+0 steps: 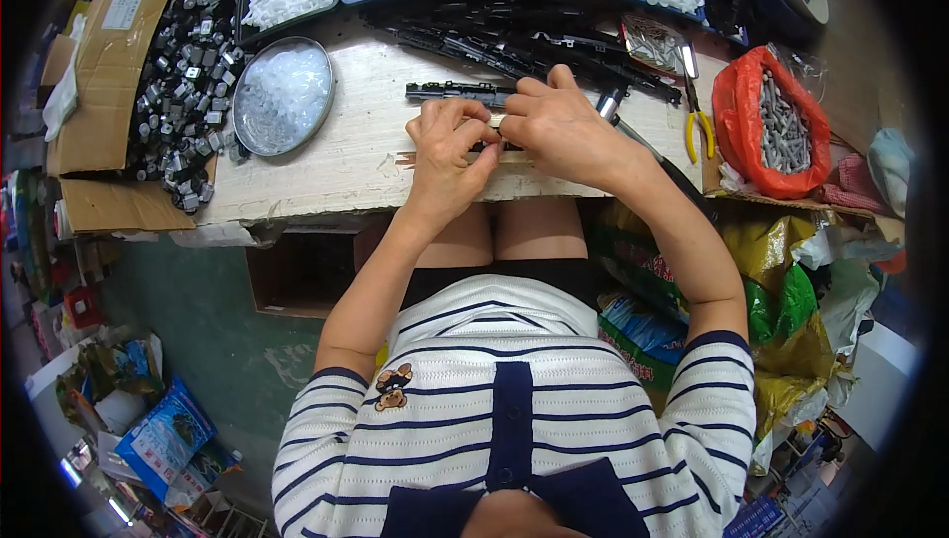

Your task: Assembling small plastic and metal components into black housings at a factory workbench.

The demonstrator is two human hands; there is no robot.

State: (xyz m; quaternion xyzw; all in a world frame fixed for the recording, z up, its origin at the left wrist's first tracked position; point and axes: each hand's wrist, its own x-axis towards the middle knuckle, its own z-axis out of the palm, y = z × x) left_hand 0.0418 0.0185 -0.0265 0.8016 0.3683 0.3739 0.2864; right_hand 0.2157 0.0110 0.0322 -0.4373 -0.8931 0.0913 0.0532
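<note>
Head view: the left hand (447, 148) has its grip closed, thumb and fingertips pinched on a black part (479, 147), mostly hidden, near the desk's (366, 143) front edge. The right hand (556, 131) meets it with curled fingers; whether that grip holds anything cannot be told. A black strip (450, 91) lies just beyond. Farther out: a dish (265, 147) of clear pieces leftward; pliers (691, 101) and a red bag (739, 115) rightward.
</note>
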